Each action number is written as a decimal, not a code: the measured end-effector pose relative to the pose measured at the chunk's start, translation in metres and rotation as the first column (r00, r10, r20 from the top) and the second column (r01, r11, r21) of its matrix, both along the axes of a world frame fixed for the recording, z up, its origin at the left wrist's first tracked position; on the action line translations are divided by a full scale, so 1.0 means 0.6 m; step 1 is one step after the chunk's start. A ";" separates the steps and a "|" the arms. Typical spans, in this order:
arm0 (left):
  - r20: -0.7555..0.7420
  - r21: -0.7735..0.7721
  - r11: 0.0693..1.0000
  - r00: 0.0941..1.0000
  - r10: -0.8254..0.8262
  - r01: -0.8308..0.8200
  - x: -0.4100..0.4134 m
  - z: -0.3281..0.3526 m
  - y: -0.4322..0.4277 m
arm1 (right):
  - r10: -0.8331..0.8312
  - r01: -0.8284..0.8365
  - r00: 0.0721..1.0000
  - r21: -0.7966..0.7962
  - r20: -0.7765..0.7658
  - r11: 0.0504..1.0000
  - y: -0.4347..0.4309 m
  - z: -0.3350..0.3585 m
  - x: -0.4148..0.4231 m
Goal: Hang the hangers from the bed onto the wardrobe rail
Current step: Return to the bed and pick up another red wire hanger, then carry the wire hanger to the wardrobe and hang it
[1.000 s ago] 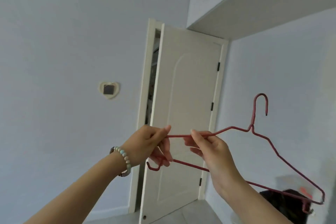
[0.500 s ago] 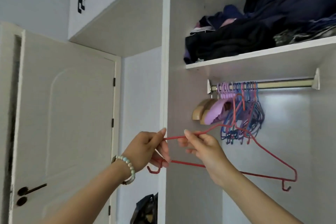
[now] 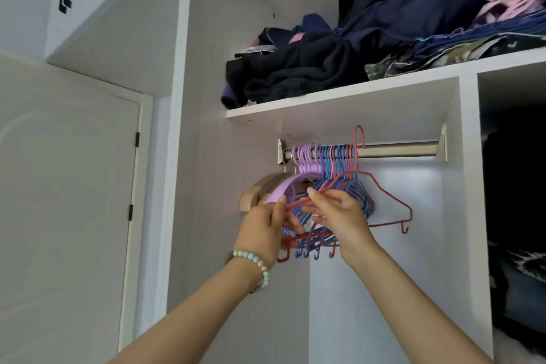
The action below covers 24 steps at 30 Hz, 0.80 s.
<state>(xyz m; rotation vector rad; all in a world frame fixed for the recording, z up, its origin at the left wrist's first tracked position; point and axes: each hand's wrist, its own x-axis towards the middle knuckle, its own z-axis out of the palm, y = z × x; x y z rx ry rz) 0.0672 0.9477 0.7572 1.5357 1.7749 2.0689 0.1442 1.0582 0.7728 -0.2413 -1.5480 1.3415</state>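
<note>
I hold a red wire hanger (image 3: pixel 393 201) up in front of the wardrobe rail (image 3: pixel 396 149). My left hand (image 3: pixel 261 229) pinches its left shoulder end. My right hand (image 3: pixel 339 216) pinches the same sloping wire a little further right. The hanger's hook (image 3: pixel 360 136) rises above the rail, just right of the hung hangers. Whether the hook touches the rail I cannot tell. Several purple, blue and red hangers (image 3: pixel 325 162) hang bunched at the rail's left end, partly hidden by my hands.
A shelf (image 3: pixel 339 94) right above the rail carries piled dark clothes (image 3: pixel 369 47). Wooden hangers (image 3: pixel 254 192) sit at the far left under the rail. The rail's right half is bare. A closed door (image 3: pixel 65 186) stands left; dark garments (image 3: pixel 517 216) fill the right compartment.
The view swung from the door to the wardrobe. Both hands raised the red hanger up and forward, bringing its hook from below the rail to above it.
</note>
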 end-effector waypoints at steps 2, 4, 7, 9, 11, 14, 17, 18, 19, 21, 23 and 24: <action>-0.008 0.014 1.000 1.000 -0.017 0.018 0.007 0.001 0.043 | -0.029 0.029 0.999 -0.024 -0.022 0.999 0.038 0.011 -0.001; 0.013 0.007 0.999 0.999 -0.052 0.052 0.011 0.003 0.086 | -0.054 0.052 0.998 -0.054 -0.038 0.997 0.077 0.020 -0.004; 0.070 -0.007 0.993 0.990 -0.119 0.119 0.017 0.006 0.140 | -0.107 0.102 0.993 -0.104 -0.044 0.989 0.130 0.027 -0.015; 0.073 -0.048 0.989 0.988 -0.135 0.138 0.016 0.006 0.172 | -0.144 0.139 0.989 -0.127 -0.033 0.982 0.162 0.027 -0.022; 0.051 -0.112 0.984 0.990 -0.134 0.139 0.016 0.007 0.193 | -0.169 0.166 0.985 -0.138 -0.012 0.976 0.186 0.027 -0.028; 0.021 -0.202 0.969 0.990 -0.138 0.139 0.015 0.011 0.213 | -0.172 0.167 0.985 -0.175 -0.015 0.970 0.210 0.029 -0.034; 0.080 -0.273 0.949 0.987 -0.139 0.155 0.012 0.013 0.221 | -0.204 0.205 0.979 -0.190 0.023 0.960 0.222 0.023 -0.038; 0.101 -0.287 0.945 0.986 -0.134 0.158 0.008 0.010 0.224 | -0.213 0.218 0.976 -0.184 0.047 0.959 0.225 0.019 -0.040; 0.113 -0.307 0.939 0.986 -0.125 0.154 0.006 0.007 0.223 | -0.214 0.223 0.974 -0.174 0.070 0.959 0.227 0.013 -0.043; 0.119 -0.324 0.935 0.987 -0.108 0.141 0.001 0.000 0.218 | -0.201 0.218 0.972 -0.149 0.121 0.964 0.228 0.002 -0.047; 0.127 -0.323 0.938 0.988 -0.087 0.125 -0.009 -0.006 0.211 | -0.192 0.215 0.966 -0.122 0.172 0.969 0.224 -0.006 -0.047; 0.129 -0.317 0.942 0.989 -0.075 0.113 -0.014 -0.007 0.207 | -0.197 0.219 0.962 -0.106 0.189 0.970 0.221 -0.008 -0.046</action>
